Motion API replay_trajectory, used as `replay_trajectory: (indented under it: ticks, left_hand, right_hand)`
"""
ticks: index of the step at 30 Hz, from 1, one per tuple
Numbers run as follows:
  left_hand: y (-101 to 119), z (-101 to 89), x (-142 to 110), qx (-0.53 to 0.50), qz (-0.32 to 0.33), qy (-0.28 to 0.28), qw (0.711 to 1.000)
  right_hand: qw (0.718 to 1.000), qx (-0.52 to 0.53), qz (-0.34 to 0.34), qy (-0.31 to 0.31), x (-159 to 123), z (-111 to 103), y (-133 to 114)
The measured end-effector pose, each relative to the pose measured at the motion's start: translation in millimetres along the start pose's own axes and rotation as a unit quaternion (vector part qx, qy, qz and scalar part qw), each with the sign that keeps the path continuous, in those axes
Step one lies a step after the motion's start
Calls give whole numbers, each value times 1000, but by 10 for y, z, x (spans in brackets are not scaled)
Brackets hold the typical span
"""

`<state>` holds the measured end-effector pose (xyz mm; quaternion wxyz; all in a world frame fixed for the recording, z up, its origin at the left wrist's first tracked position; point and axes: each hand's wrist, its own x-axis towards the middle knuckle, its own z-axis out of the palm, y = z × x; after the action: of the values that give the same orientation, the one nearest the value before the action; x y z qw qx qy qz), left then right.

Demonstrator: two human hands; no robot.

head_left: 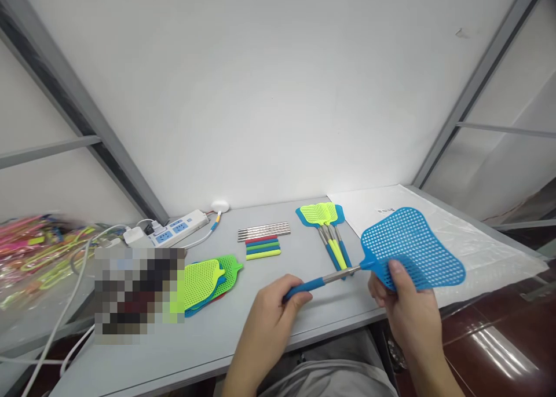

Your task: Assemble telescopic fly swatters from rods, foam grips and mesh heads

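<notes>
A blue fly swatter is held between both hands above the front of the desk. My left hand is closed round the end of its blue handle sleeve. My right hand pinches the lower edge of the perforated head, thumb on top and fingers beneath. A short metal rod shows between sleeve and head. Behind it lie several yellow and blue fly swatters with handles, fanned together. Left of my left hand is a stack of loose yellow, blue and green swatter heads.
Metal rods and coloured handle sleeves lie in rows mid-desk. A power strip with white cables stands at the back left, near bagged colourful items. A blurred patch covers something at the left. White plastic sheeting spreads at the right.
</notes>
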<state>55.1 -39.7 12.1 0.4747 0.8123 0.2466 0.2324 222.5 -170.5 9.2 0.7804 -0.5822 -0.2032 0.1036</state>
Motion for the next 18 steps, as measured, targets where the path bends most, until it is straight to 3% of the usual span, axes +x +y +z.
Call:
replay_trajectory:
  ticks: [4, 6, 8, 10, 12, 14, 18]
  left_hand:
    - [110, 446, -18, -169, -42, -94, 980]
    - [134, 658, -20, -285, -82, -109, 949]
    - [130, 761, -10, -327, -98, -119, 932]
    - [100, 735, 11, -274, -77, -138, 949]
    - [48, 619, 39, -187, -44, -130, 973]
    - [-24, 467, 69, -121, -19, -69, 990]
    - [-199, 177, 123, -9, 58, 82, 995]
  right_hand:
    - [973, -148, -41, -174, -155, 95, 119]
    - [964, -162, -8, -210, -216, 143, 167]
    - [956, -168, 54, -235, -203, 142, 185]
    - [948, -201, 67, -238, -95, 84, 177]
    - [942, -267, 14, -205, 91, -2, 163]
    - [921, -349, -38, -167, 309, -71, 160]
    - [840, -525, -23, -136, 702, -20, 212]
